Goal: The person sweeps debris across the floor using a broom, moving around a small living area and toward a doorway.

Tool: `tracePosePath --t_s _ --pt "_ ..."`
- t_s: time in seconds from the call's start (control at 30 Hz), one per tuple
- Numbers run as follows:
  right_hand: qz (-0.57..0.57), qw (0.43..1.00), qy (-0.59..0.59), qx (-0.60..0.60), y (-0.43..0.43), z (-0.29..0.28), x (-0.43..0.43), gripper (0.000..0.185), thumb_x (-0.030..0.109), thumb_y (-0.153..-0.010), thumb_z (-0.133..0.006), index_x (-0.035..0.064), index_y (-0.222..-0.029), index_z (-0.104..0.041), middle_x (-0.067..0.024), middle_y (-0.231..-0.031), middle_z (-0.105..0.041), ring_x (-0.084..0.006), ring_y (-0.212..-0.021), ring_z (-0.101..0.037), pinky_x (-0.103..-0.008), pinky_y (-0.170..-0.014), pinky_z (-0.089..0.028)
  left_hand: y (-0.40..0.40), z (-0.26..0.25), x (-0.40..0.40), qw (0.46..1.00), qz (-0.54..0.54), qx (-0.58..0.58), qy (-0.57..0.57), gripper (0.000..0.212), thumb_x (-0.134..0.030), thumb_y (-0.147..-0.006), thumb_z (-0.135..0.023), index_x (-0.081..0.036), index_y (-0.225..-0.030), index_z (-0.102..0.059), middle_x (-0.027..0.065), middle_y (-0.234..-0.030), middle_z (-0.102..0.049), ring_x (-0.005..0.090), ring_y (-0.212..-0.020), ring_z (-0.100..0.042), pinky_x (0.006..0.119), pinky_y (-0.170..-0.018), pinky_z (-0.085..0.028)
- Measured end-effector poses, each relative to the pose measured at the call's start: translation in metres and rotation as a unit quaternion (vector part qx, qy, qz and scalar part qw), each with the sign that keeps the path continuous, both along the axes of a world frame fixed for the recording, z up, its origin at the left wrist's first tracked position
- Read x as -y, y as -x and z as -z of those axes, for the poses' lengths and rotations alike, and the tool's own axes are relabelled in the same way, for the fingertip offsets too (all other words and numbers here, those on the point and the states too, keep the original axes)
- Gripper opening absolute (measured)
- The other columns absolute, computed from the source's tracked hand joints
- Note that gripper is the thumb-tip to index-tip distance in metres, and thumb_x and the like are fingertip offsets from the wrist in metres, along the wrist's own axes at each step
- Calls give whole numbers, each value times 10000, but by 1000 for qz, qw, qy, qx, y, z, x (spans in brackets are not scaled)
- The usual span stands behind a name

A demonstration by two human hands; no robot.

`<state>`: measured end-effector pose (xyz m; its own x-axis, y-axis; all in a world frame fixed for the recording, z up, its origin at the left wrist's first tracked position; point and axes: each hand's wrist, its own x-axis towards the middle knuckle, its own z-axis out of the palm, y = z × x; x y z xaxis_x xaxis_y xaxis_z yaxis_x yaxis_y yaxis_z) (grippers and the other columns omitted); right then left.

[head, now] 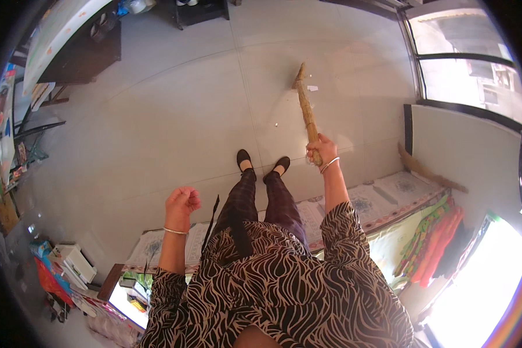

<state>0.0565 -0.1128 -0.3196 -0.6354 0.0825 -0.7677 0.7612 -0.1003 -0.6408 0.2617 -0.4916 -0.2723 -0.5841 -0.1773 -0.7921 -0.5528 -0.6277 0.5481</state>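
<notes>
My right hand [322, 150] is closed around the lower end of a long yellow-brown handle [306, 106], which may be a short broom; it points away from me over the tiled floor. The far end is bent and narrows to a tip. Whether that tip touches the floor I cannot tell. At the left, my left hand [183, 203] hangs in front of my body with curled fingers and nothing visible in it. A small white scrap [312, 88] lies on the floor beside the far end of the handle, with tiny white bits around.
Behind my feet runs a ledge with a patterned cloth [391, 191]. Colourful cloths [435, 248] hang at the lower right. A dark low table [87, 56] stands at the upper left, a cluttered shelf at the left edge, a window [452, 82] at the upper right.
</notes>
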Motion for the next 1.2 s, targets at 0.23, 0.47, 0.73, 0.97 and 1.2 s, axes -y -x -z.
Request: tracePosePath --t_s 0.23,0.47,0.73,0.97,1.2 --pt "-101 995 -6 -11 -129 -26 -121 688 -75 -652 -593 -15 -1293 -350 -107 -636 -547 -154 -431 -502 -273 -366 -388 -14 -13 -135 998 38 -33 31 158 -201 -852 -526 -54 -896 -567 39 -805 -599 126 -681 -558 269 -620 -470" --pt "-252 963 -73 70 -203 -28 -360 600 -42 -608 -649 -6 -1187 -495 -93 -681 -571 -140 -466 -521 -275 -411 -420 -69 -49 -343 995 69 -43 52 152 -201 -844 -533 -65 -900 -569 30 -814 -600 115 -685 -555 266 -627 -464" --pt "-78 995 -59 35 -283 -236 -898 684 -79 -646 -596 -18 -1284 -360 -103 -635 -541 -169 -422 -508 -279 -369 -398 -200 -261 -812 995 67 -48 62 147 -201 -844 -538 -67 -897 -571 35 -816 -605 117 -681 -560 264 -619 -471" --pt "-74 994 -74 1 -346 -317 -1001 701 -95 -654 -573 -5 -1306 -331 -100 -624 -537 -160 -422 -512 -276 -357 -394 -243 -313 -933 994 75 -39 69 151 -196 -848 -529 -60 -903 -567 38 -819 -606 118 -679 -564 266 -615 -477" --pt "-218 971 -54 81 -394 -276 -900 668 -44 -638 -624 28 -1268 -415 -106 -625 -557 -155 -424 -508 -281 -376 -403 -223 -289 -886 993 82 -37 78 155 -197 -845 -531 -59 -908 -562 35 -812 -599 111 -676 -558 260 -614 -471"
